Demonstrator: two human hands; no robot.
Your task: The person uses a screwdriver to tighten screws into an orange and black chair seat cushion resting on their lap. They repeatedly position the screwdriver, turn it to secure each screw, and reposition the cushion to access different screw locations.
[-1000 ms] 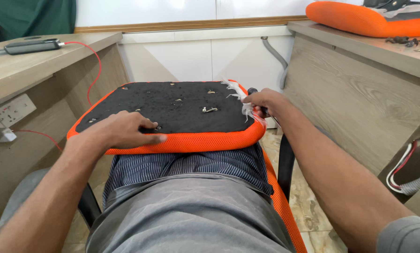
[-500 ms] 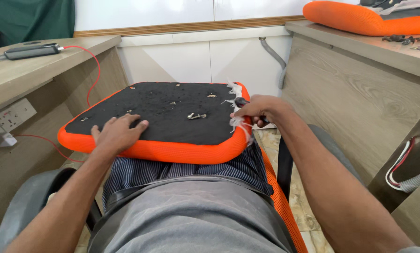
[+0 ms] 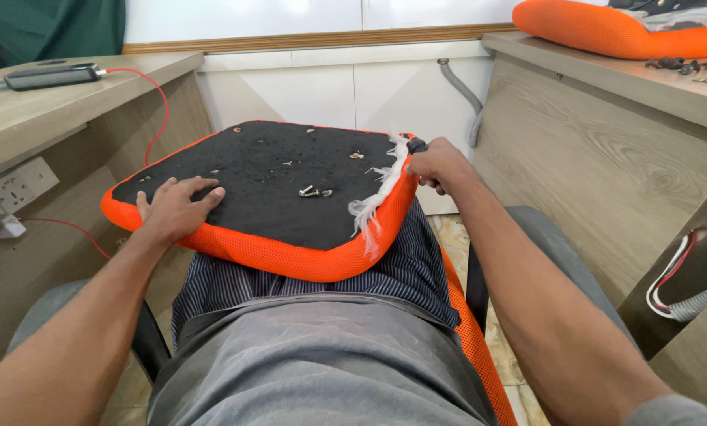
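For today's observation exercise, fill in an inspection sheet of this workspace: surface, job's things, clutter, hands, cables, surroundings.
Surface: the seat cushion lies on the person's lap, black underside up, orange mesh round the rim.
Job's things: white fibres fray out along the cushion's right edge; a dark tool tip shows at the right hand.
Clutter: small screws lie loose on the black underside.
Hands: left hand flat on the cushion; right hand closed at the frayed edge.
Cables: red cable runs down from the left desk.
Surroundings: wooden desks on both sides; second orange cushion on the right desk; wall socket at left.
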